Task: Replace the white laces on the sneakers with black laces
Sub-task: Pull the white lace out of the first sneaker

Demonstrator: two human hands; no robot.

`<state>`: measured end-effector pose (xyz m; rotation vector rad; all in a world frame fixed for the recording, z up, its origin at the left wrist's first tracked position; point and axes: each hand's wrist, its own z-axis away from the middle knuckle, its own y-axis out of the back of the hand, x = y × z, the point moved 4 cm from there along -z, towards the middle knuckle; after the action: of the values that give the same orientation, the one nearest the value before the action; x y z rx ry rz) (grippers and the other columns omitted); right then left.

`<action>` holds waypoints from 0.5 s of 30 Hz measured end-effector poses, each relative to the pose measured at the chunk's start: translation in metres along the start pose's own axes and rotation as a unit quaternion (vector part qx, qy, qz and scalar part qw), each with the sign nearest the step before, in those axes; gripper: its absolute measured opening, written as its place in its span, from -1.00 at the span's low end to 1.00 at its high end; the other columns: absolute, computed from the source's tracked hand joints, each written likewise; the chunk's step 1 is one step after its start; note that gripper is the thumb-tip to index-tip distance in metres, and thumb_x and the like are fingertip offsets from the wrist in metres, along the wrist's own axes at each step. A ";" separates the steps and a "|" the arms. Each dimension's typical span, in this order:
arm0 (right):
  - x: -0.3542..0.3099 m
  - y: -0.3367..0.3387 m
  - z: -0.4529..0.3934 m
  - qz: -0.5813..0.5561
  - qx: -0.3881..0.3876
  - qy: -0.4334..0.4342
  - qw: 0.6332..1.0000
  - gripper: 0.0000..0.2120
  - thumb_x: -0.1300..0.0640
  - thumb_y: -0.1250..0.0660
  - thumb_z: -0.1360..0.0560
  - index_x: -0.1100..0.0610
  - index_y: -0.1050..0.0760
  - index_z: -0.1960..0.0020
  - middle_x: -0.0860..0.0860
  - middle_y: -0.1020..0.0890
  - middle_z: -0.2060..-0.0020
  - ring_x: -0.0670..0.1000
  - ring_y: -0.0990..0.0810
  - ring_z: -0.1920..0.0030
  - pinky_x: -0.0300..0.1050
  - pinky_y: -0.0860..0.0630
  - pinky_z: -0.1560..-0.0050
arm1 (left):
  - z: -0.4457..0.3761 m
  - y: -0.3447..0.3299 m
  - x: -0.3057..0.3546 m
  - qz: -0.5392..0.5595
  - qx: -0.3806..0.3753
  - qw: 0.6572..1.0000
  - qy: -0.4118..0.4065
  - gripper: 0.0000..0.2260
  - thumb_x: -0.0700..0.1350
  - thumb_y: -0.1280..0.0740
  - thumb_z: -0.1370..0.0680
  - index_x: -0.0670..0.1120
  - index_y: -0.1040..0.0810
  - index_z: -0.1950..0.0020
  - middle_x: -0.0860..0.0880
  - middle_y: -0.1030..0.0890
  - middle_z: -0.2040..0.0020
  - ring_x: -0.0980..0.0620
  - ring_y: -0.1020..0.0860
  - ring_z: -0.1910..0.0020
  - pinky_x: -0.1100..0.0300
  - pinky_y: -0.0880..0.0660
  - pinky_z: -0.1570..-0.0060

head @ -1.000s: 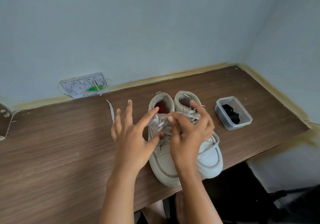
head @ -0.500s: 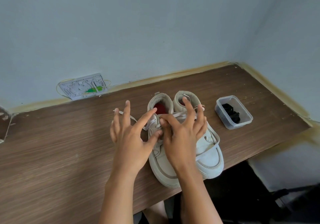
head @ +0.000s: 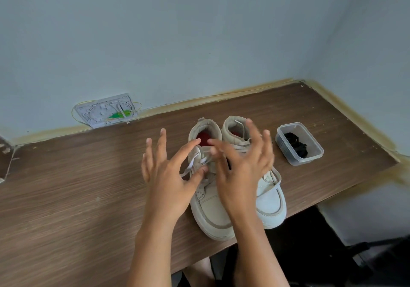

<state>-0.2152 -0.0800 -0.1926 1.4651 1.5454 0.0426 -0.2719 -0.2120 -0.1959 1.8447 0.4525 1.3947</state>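
Two cream sneakers stand side by side on the brown table (head: 77,198), toes toward me: the left sneaker (head: 210,209) and the right sneaker (head: 270,200). A loose white lace (head: 190,164) hangs from the left sneaker's upper eyelets. My left hand (head: 168,176) hovers at that shoe's left side with its fingers spread, and its thumb touches the lacing area. My right hand (head: 241,171) is blurred and spread over both shoes. Its index finger and thumb reach toward the left shoe's collar with nothing visibly between them. Black laces (head: 296,146) lie in a clear container (head: 310,159).
The container stands on the table to the right of the shoes. A white plate with green wiring (head: 104,111) sits on the wall at the table's back edge. The shoes' toes reach the table's front edge, with my knees below it.
The white lace end that was up in the air at the left has dropped beside the left shoe. My right hand has let go of its pinch, spread its fingers and moved up.
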 end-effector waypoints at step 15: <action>0.031 0.029 -0.001 -0.008 0.228 -0.166 0.959 -0.92 0.05 -0.35 -0.57 -0.02 -0.62 -0.01 0.07 -0.37 -0.34 0.16 -0.30 -0.34 0.21 -0.20 -0.32 | 0.001 0.007 0.002 -0.016 0.039 0.999 0.008 -0.55 0.15 -0.47 -0.38 0.35 -0.48 -0.24 0.05 -0.10 -0.58 -0.01 0.10 -0.56 -0.12 0.06 -0.50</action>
<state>-0.1883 -0.0468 -0.1927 1.7083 1.3384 -0.5776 -0.2715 -0.2155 -0.1891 1.8814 0.5499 1.3883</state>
